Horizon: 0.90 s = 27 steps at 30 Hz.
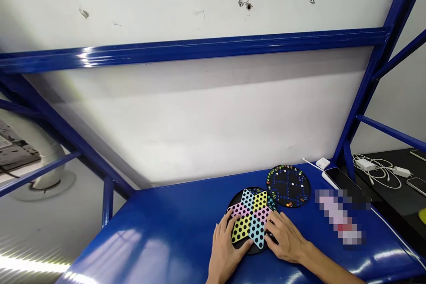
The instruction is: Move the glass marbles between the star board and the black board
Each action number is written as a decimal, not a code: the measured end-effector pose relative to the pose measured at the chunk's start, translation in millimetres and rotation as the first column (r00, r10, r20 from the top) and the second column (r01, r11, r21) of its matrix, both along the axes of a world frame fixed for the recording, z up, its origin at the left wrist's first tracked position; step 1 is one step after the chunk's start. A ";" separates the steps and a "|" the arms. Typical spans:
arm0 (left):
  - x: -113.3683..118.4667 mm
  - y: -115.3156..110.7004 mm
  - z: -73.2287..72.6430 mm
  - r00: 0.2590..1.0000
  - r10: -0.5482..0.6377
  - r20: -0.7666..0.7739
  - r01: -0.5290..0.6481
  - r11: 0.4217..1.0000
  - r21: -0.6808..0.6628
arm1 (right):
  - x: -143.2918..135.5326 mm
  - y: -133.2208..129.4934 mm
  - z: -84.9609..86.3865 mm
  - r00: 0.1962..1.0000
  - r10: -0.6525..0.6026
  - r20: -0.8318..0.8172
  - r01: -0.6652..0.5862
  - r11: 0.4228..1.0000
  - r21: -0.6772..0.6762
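Observation:
A star-shaped Chinese checkers board [250, 216] in pale blue, yellow and pink, full of dark holes, lies over a round black tray [237, 199]. Small shiny marbles show in the tray beyond the star's upper right edge. My left hand [226, 244] holds the star's left side, fingers on the left point and thumb by the lower edge. On the opposite side my right hand [286, 236] has its curled fingers at the right edge; some fingertips are hidden. Behind it, a second round black board [288, 186] carries marbles around its rim and blue markings.
The blue tabletop [179, 217] meets a white wall, framed by blue metal bars [199, 49]. To the right lie a black phone [342, 182], a white charger [322, 163], a white cable [396, 235] and a blurred-out item [339, 219].

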State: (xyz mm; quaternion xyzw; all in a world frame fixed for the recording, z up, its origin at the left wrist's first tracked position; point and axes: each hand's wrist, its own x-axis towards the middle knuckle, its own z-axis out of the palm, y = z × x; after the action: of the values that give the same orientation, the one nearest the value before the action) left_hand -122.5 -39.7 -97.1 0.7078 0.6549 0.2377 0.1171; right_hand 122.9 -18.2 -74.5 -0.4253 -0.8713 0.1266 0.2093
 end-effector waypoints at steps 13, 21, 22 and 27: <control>-2.0 1.9 -4.0 1.000 0.008 0.009 -0.008 1.000 0.011 | 59.6 75.1 3.2 0.914 -0.404 -0.047 0.404 0.915 -0.016; -1.6 0.3 -1.7 1.000 0.025 0.013 -0.025 1.000 0.001 | 22.9 122.7 -14.6 0.915 -0.355 -0.189 0.298 0.914 -0.274; -1.0 -0.2 -0.4 1.000 0.028 0.014 -0.028 1.000 0.001 | 16.4 125.0 -16.3 0.900 -0.367 -0.235 0.293 0.909 -0.296; 0.8 -1.5 4.4 0.999 0.027 0.026 -0.027 1.000 0.011 | 9.0 137.4 -21.5 0.808 -0.420 -0.413 0.268 0.887 -0.376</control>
State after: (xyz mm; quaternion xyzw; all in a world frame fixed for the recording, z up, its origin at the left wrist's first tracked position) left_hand -121.7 -41.3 -92.7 0.6963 0.6615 0.2521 0.1185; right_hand 131.9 119.2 -96.1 -0.5590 -0.6685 0.3190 0.3726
